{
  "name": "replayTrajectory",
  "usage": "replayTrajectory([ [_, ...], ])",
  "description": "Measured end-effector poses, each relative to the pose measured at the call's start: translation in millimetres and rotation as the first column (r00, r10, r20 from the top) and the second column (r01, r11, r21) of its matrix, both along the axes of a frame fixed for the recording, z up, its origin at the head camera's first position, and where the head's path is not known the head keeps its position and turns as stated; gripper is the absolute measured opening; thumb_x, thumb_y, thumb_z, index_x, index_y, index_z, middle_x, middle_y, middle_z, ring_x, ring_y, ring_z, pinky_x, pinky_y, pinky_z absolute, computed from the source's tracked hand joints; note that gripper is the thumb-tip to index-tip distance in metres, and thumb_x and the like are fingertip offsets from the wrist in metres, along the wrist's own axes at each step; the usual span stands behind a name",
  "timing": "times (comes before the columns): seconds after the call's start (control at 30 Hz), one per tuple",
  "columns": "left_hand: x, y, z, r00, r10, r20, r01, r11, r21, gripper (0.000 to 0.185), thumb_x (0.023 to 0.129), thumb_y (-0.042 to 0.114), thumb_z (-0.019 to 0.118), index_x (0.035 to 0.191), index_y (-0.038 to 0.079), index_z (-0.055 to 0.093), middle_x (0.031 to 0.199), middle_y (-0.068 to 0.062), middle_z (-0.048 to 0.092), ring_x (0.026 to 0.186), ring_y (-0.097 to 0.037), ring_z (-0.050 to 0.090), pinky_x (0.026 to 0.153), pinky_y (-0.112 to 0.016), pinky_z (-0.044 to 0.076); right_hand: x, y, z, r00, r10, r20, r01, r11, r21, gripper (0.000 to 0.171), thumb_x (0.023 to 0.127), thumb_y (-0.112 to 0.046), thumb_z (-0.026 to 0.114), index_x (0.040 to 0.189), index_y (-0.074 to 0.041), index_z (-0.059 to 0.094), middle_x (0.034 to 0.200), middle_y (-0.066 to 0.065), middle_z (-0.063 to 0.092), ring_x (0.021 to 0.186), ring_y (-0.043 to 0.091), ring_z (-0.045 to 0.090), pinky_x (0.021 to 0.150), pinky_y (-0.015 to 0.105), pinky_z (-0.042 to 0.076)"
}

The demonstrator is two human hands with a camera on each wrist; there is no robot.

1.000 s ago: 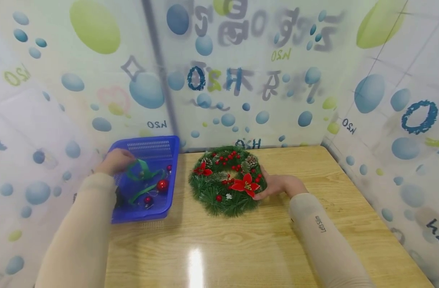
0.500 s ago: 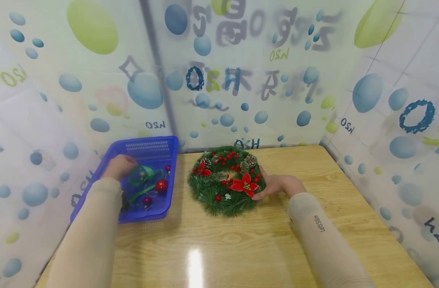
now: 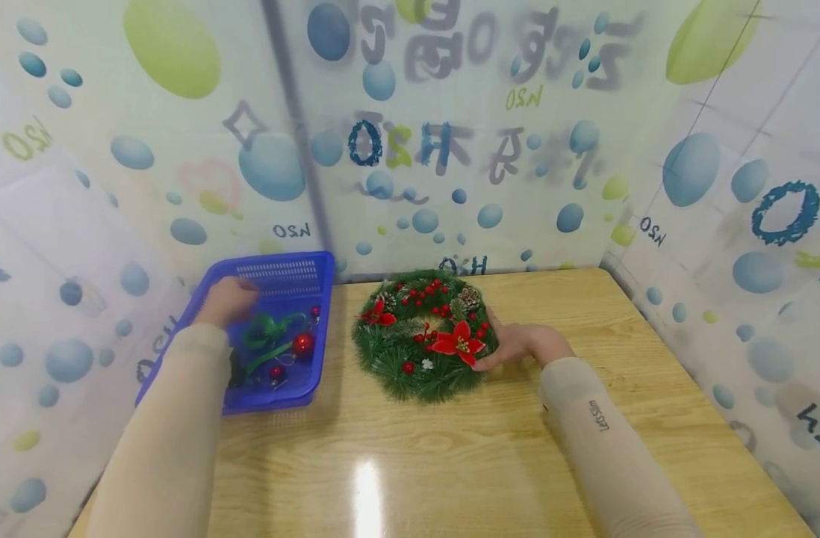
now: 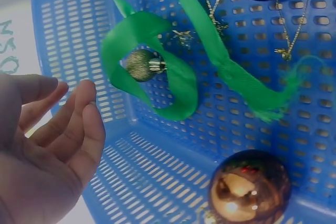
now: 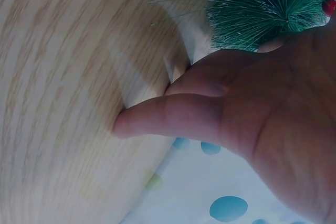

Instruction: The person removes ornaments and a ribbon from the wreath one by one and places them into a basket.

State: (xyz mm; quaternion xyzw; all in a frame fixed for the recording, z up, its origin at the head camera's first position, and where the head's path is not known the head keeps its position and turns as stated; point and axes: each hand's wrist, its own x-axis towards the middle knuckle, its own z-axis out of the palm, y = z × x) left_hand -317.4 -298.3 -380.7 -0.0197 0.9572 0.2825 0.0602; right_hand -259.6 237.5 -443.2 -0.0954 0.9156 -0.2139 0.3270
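A green wreath (image 3: 420,340) with red berries, pine cones and a red poinsettia lies on the wooden table (image 3: 450,463). My right hand (image 3: 511,345) grips its right rim, the thumb on top. In the right wrist view the little finger of that hand (image 5: 173,116) lies flat on the wood below the wreath's needles (image 5: 262,3). My left hand (image 3: 230,297) hovers in the far left corner of the blue basket (image 3: 319,265), fingers relaxed and holding nothing (image 4: 68,119). Beside it in the basket lies a green ribbon (image 4: 168,61) looped round a small gold bauble (image 4: 140,65).
The basket also holds a red bauble (image 3: 304,344), smaller red ones, thin gold chains (image 4: 286,30) and a bronze bauble (image 4: 249,187). Printed plastic sheeting (image 3: 450,134) walls the table at the back and on both sides.
My left hand has let go of the green ribbon it held up; the ribbon now lies in the basket and the hand is open beside it. The right hand stays on the wreath.
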Motion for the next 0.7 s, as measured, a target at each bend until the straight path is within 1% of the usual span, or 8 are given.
replayTrajectory([
  [0.13, -4.5, 2, 3.5, 1.000, 0.002, 0.018, -0.003, 0.999, 0.041, 0.043, 0.092, 0.013, 0.045, 0.128, -0.009, 0.055, 0.125, -0.034, 0.057, 0.086, -0.033, 0.072, 0.075, -0.042, 0.059, 0.3, 3, 2.1, 0.999, -0.029, 0.042, 0.032, 0.997, -0.070, 0.140, 0.068, -0.073, 0.073, 0.150, -0.027, -0.032, 0.165, 0.016, -0.002, 0.149, 0.044, 0.014, 0.115, 0.061, 0.025],
  [0.23, -8.0, 7, 9.8, 1.000, -0.003, 0.022, 0.001, 0.998, 0.057, 0.045, 0.095, 0.015, 0.046, 0.132, -0.009, 0.052, 0.125, -0.034, 0.057, 0.085, -0.031, 0.072, 0.073, -0.041, 0.059, 1.5, 7, 5.0, 0.996, -0.057, 0.076, 0.065, 0.992, -0.105, 0.139, 0.069, -0.071, 0.074, 0.150, -0.029, -0.031, 0.165, 0.015, -0.005, 0.147, 0.045, 0.020, 0.110, 0.064, 0.030],
  [0.27, -9.3, 9, 12.2, 1.000, -0.006, 0.020, 0.005, 0.999, 0.052, 0.045, 0.095, 0.016, 0.046, 0.132, -0.008, 0.052, 0.123, -0.033, 0.058, 0.083, -0.030, 0.072, 0.071, -0.041, 0.059, 1.6, 8, 5.8, 0.995, -0.060, 0.079, 0.068, 0.993, -0.100, 0.139, 0.069, -0.072, 0.073, 0.150, -0.030, -0.031, 0.165, 0.015, -0.004, 0.146, 0.045, 0.024, 0.107, 0.065, 0.033],
  [0.33, -11.1, 14, 17.6, 1.000, -0.018, 0.009, 0.017, 0.999, 0.037, 0.044, 0.096, 0.017, 0.045, 0.132, -0.007, 0.052, 0.118, -0.030, 0.061, 0.081, -0.027, 0.070, 0.069, -0.039, 0.059, 1.4, 10, 7.6, 0.994, -0.067, 0.091, 0.076, 0.993, -0.095, 0.139, 0.068, -0.072, 0.073, 0.150, -0.031, -0.031, 0.165, 0.015, -0.003, 0.145, 0.047, 0.026, 0.103, 0.067, 0.037],
  [0.47, -14.5, 27, 28.0, 0.998, -0.057, -0.024, 0.057, 0.998, -0.005, 0.042, 0.096, 0.018, 0.046, 0.130, -0.005, 0.055, 0.105, -0.025, 0.064, 0.074, -0.024, 0.065, 0.065, -0.035, 0.055, 0.2, 15, 12.1, 0.990, -0.077, 0.122, 0.087, 0.993, -0.080, 0.138, 0.068, -0.072, 0.073, 0.149, -0.034, -0.032, 0.165, 0.016, 0.007, 0.145, 0.047, 0.026, 0.098, 0.070, 0.039],
  [0.53, -15.5, 36, 32.8, 0.995, -0.082, -0.049, 0.081, 0.997, -0.021, 0.041, 0.096, 0.018, 0.047, 0.130, -0.005, 0.055, 0.103, -0.024, 0.064, 0.072, -0.025, 0.064, 0.066, -0.037, 0.054, -1.1, 18, 17.6, 0.987, -0.079, 0.140, 0.089, 0.994, -0.063, 0.136, 0.070, -0.071, 0.073, 0.149, -0.032, -0.031, 0.164, 0.018, 0.011, 0.144, 0.049, 0.026, 0.097, 0.071, 0.038],
  [0.6, -16.1, 45, 37.3, 0.989, -0.120, -0.085, 0.117, 0.992, -0.048, 0.040, 0.096, 0.018, 0.049, 0.128, -0.005, 0.056, 0.106, -0.026, 0.065, 0.079, -0.030, 0.065, 0.071, -0.041, 0.054, -2.5, 21, 26.5, 0.985, -0.080, 0.153, 0.087, 0.995, -0.039, 0.133, 0.073, -0.069, 0.071, 0.150, -0.030, -0.030, 0.165, 0.018, 0.007, 0.144, 0.051, 0.023, 0.097, 0.074, 0.036],
  [0.7, -16.3, 64, 47.6, 0.976, -0.177, -0.125, 0.167, 0.982, -0.085, 0.037, 0.098, 0.020, 0.050, 0.126, -0.004, 0.058, 0.118, -0.028, 0.063, 0.100, -0.039, 0.063, 0.086, -0.051, 0.052, -6.4, 26, 47.0, 0.992, -0.044, 0.122, 0.046, 0.999, -0.010, 0.127, 0.078, -0.068, 0.068, 0.153, -0.027, -0.026, 0.165, 0.016, -0.007, 0.145, 0.053, 0.016, 0.099, 0.076, 0.031],
])
